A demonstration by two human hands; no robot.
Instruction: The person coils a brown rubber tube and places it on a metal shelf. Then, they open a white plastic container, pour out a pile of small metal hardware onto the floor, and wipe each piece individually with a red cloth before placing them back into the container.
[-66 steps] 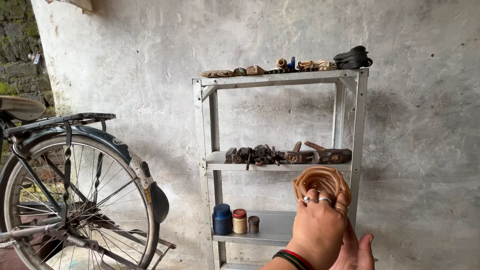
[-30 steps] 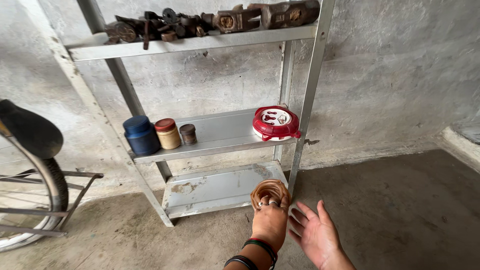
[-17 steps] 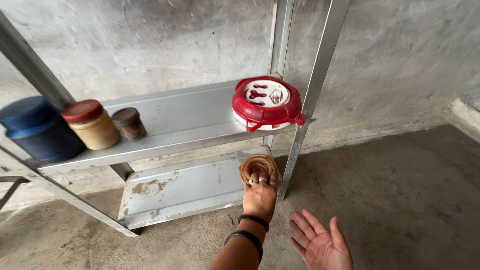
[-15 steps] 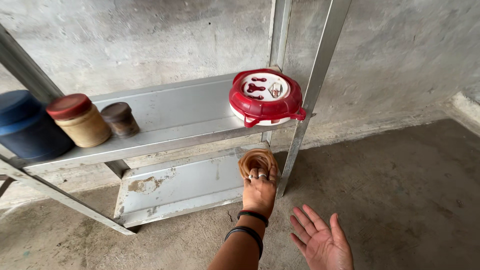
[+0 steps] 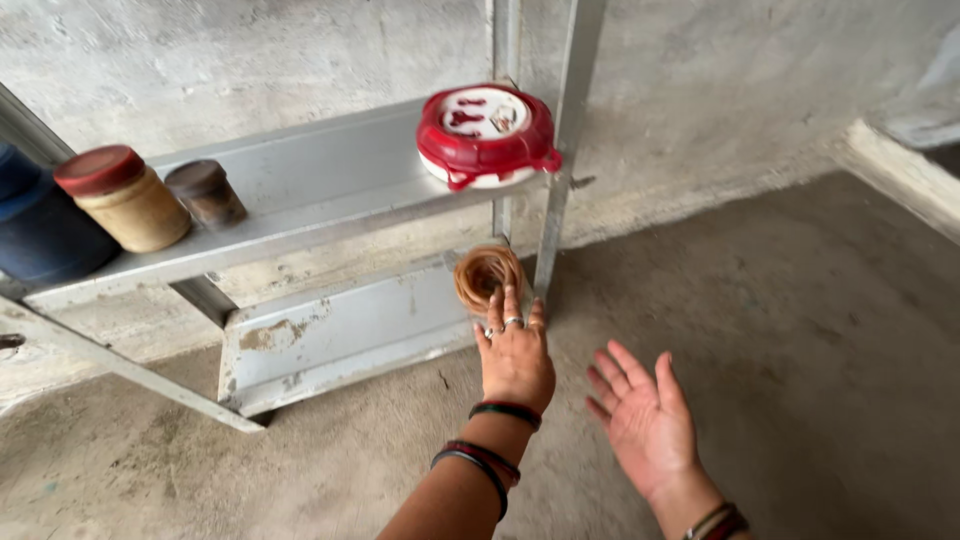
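My left hand (image 5: 515,358) rested spread fingers on the tan coiled rubber tubing (image 5: 486,276) on the grey metal bottom shelf (image 5: 330,335); my right hand (image 5: 648,420) lay open

Count: three lidded jars — dark blue plastic (image 5: 35,235), red-capped tan (image 5: 122,199), small brown (image 5: 206,194); one round red-and-white plastic container (image 5: 485,135); one tan tubing coil (image 5: 486,277).
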